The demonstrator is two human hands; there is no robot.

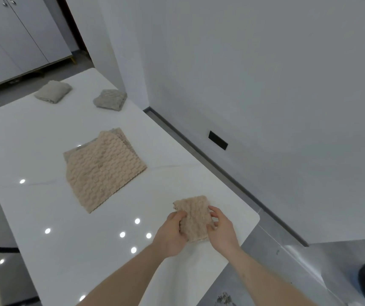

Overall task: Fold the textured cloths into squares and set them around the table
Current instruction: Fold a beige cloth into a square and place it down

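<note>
Both hands, left hand (171, 235) and right hand (222, 230), pinch the folded cloth (195, 219) near the table (44, 195) corner; square edges, press flat.

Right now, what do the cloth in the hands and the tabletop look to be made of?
Folded beige cloth, held by the left hand and right hand: soft, thick fabric, probably plush microfibre or terry; its raised wavy ribbing suggests this. Table: hard, glossy white slab, possibly stone or stone-look; it mirrors ceiling lights and shows faint grey veins.
</note>
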